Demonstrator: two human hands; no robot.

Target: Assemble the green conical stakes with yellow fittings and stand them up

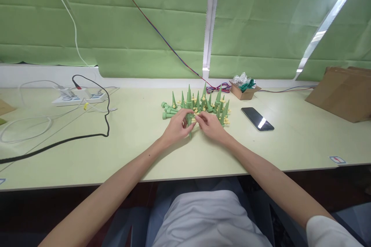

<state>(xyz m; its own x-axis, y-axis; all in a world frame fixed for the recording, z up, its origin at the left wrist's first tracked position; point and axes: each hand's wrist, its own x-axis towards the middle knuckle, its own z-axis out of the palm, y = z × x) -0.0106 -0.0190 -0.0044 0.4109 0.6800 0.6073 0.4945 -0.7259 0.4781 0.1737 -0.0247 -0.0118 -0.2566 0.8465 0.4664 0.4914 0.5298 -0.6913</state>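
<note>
Cone (189, 119), green, is pointing tip-down at frame centre in head view, left hand (177, 125) pinching it between thumb and fingers. Right hand (212, 126) is pinching a small yellow piece (194, 120) beside it, contact partly hidden. Upright cones (189, 95) are standing just beyond.

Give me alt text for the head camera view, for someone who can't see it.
A person's left hand holds a green cone, tip toward the body, with the right hand close beside it. Beyond, green cones with small yellow pieces cluster on a pale table, between a white power strip left and a dark phone right.
</note>
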